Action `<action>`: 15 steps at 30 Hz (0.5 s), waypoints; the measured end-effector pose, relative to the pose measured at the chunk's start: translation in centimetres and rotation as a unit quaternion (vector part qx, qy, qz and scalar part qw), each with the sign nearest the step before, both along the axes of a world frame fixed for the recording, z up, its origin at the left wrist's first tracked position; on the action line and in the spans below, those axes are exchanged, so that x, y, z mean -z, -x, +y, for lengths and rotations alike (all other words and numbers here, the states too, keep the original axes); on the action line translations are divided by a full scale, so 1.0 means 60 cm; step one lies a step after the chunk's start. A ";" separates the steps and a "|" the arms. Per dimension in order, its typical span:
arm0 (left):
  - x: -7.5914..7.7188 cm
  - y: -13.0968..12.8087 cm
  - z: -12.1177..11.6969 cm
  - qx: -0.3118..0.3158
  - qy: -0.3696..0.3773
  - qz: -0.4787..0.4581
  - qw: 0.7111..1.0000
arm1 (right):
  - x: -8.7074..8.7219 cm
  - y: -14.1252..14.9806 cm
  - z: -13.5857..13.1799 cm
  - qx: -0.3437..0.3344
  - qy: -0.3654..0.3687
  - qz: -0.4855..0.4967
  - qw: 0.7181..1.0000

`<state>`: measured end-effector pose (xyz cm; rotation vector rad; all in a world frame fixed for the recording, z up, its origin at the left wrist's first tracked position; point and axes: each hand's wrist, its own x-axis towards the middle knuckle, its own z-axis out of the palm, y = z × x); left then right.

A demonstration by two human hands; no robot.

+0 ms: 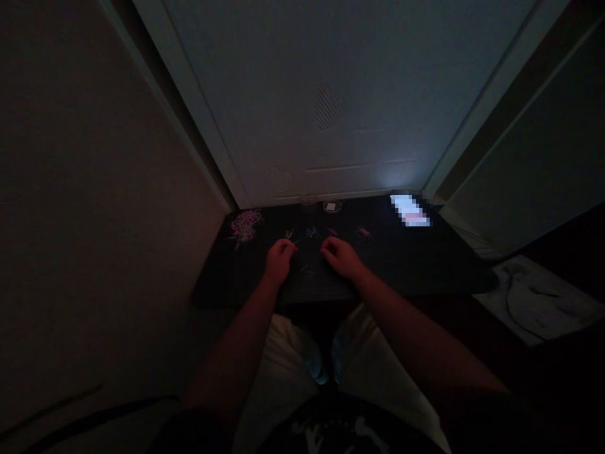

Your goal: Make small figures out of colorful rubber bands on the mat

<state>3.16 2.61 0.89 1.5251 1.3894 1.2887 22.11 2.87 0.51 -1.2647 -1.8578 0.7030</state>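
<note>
In the dim light my left hand (280, 260) is over the near middle of the dark table. Its fingers are pinched together, and a thin pale stick-like piece (296, 243) pokes out at the fingertips. Facing it, my right hand (341, 256) has its thumb and fingers closed; whatever they hold is too small to see. Beyond the hands lie small heaps of thin pieces: a yellowish heap (289, 233), a bluish heap (312, 232), a pink heap (333, 232) and another pinkish heap (363, 232). Several loose pieces (307, 272) rest between my wrists.
A larger pink and white pile (244, 226) is at the table's far left. Against the white panel (293, 94) stand a small round dish (331, 207) and a clear container (309, 202). A bright, blurred-out screen (410, 210) lies far right. The dark table (406, 265) ends above my knees.
</note>
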 end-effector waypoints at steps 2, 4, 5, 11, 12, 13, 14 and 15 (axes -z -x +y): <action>0.000 -0.001 -0.003 0.032 0.003 0.045 0.998 | 0.000 0.000 -0.001 -0.014 0.006 0.017 1.000; 0.000 -0.007 -0.009 0.077 0.008 0.107 0.991 | 0.000 0.002 -0.003 -0.042 0.012 0.023 0.999; 0.000 -0.011 -0.012 0.096 0.011 0.137 0.986 | 0.000 0.002 -0.003 -0.054 0.012 0.021 0.998; 0.000 -0.020 -0.017 0.111 0.002 0.209 0.972 | 0.001 0.005 0.001 -0.054 -0.016 -0.041 0.998; 0.001 -0.019 -0.016 0.109 0.001 0.204 0.973 | 0.001 0.005 0.001 -0.054 -0.014 -0.045 0.997; 0.001 -0.017 -0.015 0.106 0.001 0.194 0.975 | 0.000 0.004 0.001 -0.052 -0.012 -0.043 0.998; 0.001 -0.016 -0.014 0.100 0.002 0.179 0.979 | 0.000 0.004 0.001 -0.050 -0.010 -0.037 0.998; 0.001 -0.014 -0.013 0.092 0.004 0.161 0.983 | -0.001 0.004 0.000 -0.046 -0.010 -0.027 0.999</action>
